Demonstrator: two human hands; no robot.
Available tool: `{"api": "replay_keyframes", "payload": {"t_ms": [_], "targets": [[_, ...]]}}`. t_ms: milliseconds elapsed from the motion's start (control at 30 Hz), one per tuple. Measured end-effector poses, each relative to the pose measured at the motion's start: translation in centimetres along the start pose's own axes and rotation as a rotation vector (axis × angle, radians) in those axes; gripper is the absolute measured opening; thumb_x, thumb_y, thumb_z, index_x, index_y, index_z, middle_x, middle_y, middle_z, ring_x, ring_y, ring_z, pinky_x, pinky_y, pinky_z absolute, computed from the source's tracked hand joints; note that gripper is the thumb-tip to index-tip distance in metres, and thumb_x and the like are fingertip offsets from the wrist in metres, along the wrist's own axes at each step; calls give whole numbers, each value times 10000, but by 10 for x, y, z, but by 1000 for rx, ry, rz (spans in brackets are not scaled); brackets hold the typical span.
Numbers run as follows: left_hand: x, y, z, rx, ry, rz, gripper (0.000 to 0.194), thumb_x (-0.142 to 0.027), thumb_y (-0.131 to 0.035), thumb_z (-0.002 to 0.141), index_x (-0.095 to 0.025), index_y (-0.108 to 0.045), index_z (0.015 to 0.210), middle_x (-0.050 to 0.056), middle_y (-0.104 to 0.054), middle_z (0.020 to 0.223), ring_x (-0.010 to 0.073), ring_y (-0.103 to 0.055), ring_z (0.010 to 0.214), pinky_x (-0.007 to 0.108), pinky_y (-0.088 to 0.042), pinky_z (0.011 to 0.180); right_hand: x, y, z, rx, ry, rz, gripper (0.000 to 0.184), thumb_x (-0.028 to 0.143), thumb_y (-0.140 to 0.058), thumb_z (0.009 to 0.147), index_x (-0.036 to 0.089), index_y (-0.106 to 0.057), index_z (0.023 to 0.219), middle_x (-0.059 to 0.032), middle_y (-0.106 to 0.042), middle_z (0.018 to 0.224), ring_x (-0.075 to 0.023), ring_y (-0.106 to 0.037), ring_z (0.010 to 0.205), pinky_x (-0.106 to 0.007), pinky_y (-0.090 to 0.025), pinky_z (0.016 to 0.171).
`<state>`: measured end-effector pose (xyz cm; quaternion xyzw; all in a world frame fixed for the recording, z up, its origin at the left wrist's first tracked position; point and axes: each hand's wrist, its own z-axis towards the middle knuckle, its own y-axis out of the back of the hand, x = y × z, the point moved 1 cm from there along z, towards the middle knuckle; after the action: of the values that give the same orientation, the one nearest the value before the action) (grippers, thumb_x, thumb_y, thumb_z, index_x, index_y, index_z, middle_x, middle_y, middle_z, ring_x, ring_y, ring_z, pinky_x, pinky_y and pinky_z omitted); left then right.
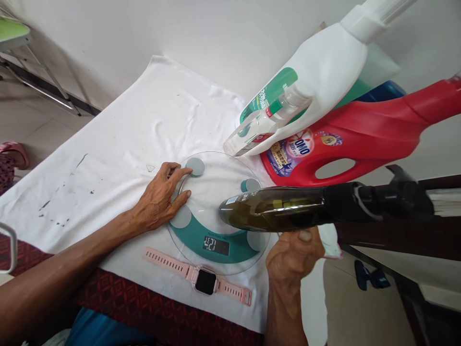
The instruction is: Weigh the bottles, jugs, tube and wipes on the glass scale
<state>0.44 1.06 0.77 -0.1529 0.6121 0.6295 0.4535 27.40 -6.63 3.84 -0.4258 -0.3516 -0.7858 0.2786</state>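
Note:
A round glass digital scale [212, 257] lies on a white cloth, its display lit with digits I cannot read surely. On its glass stands a dark green glass bottle [281, 206] with a black top, which looks slanted in this wide view. My left hand [158, 199] rests at the scale's left rim, thumb and forefinger apart on the glass. Beside the bottle, at the right rim, is my right hand [295, 254] with fingers curled; whatever they hold is hidden. A pink-strapped watch [205, 281] with a dark square face lies in front of the scale.
Behind the scale stand a red OMO detergent bottle [345, 139], a large white bottle [324, 67] and a small clear bottle [266, 122]. The white cloth [118, 149] covers the table against the wall. A green-topped folding stool [14, 31] and dark slippers [370, 276] are on the floor.

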Motion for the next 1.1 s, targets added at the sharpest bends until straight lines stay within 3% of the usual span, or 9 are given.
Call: {"api": "replay_keyframes", "payload": {"t_ms": [100,167,267,433,600,733,900,1100], "targets": [[3,-3,-1,-27,-12,-4,449,-365,-566,1021,-270,-524,1457,118,-504,1392,259,-642,1102,483,-633,888,9,-9,0,21,56,208,638,714,-613,830,263,-688,1275,-97,-701,1160,-333,-661,1142,-511,-555,920],[4,-4,-1,-32,-18,-2,448,-364,-563,1022,-266,-525,1458,117,-508,1385,268,-636,1139,475,-630,889,12,-11,-2,68,25,191,699,683,-747,765,247,-672,1307,-96,-709,1186,-322,-673,1143,-511,-557,964],[2,-2,-1,-35,-20,1,445,-368,-556,1027,-266,-524,1458,118,-509,1385,271,-634,1146,476,-626,892,15,-12,-3,94,-37,131,685,560,-850,742,228,-664,1311,-93,-726,1172,-296,-697,1109,-492,-565,984],[0,2,-1,-4,7,7,441,-385,-543,1042,-263,-526,1466,121,-509,1388,207,-646,931,507,-627,887,42,-20,6,108,14,193,608,506,-843,779,253,-662,1302,-79,-714,1214,-262,-704,1095,-487,-577,998],[4,0,-1,-32,-4,15,433,-422,-535,1048,-279,-544,1457,121,-512,1384,245,-667,1006,515,-629,889,77,-35,17,75,-26,64,407,479,-818,815,239,-703,1122,-14,-712,985,-185,-684,844,-354,-597,772],[6,-1,-1,-49,-16,25,435,-422,-543,1037,-273,-558,1446,129,-514,1394,275,-673,1070,526,-633,889,81,-37,16,68,7,75,325,492,-767,844,224,-708,1017,14,-662,847,-146,-611,712,-298,-538,659],[5,1,0,-32,-8,25,439,-412,-545,1030,-260,-560,1442,137,-511,1386,278,-676,1055,534,-640,862,70,-10,9,-91,16,163,254,440,-767,841,218,-724,957,-18,-690,925,-180,-645,777,-333,-539,709],[3,0,0,-45,-6,28,442,-412,-532,1036,-250,-552,1447,145,-506,1393,284,-669,1066,540,-636,868,53,47,18,-434,-4,-72,280,430,-811,787,182,-744,899,-28,-679,841,-207,-633,761,-360,-519,713]]}}
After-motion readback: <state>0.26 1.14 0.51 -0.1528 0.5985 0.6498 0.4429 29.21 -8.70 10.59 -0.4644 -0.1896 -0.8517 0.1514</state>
